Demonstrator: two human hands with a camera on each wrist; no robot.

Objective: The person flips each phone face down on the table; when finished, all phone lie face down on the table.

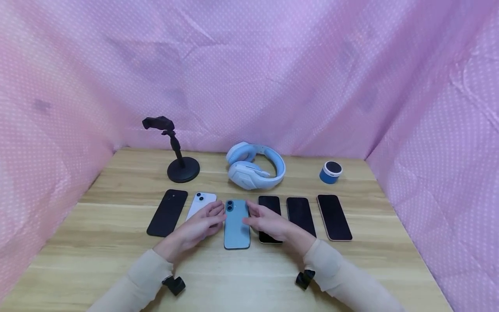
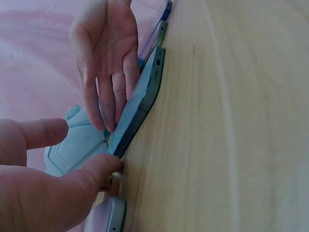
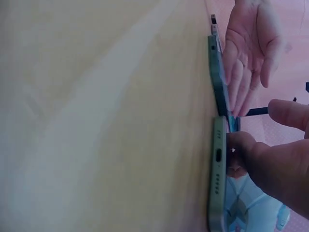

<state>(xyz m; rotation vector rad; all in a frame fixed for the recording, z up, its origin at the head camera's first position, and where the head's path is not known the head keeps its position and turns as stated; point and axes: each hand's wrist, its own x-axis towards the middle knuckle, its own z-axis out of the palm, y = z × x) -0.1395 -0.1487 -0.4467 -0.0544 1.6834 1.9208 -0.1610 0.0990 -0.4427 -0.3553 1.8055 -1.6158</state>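
A teal smartphone (image 1: pixel 236 229) lies back up on the wooden table, its camera corner at the far left. My left hand (image 1: pixel 200 225) is at its left edge with fingers loosely extended. On the opposite side, my right hand (image 1: pixel 270 222) has its fingertips at the right edge, thumb apart. In the left wrist view the phone's bottom edge (image 2: pixel 158 63) faces the camera, between the two hands. The left hand partly covers a white phone (image 1: pixel 203 199). Beneath the right hand and wrist are a black-screened phone (image 1: pixel 270 203) and a second dark phone (image 1: pixel 300 212), both partly hidden.
A black phone (image 1: pixel 167 214) lies far left and another dark-screened phone (image 1: pixel 335 216) far right. Behind the row stand a black phone stand (image 1: pixel 184 170), light-blue headphones (image 1: pixel 249 175) and a small blue speaker (image 1: pixel 329 174). Pink dotted cloth (image 1: pixel 249 86) surrounds the table (image 1: pixel 241 281).
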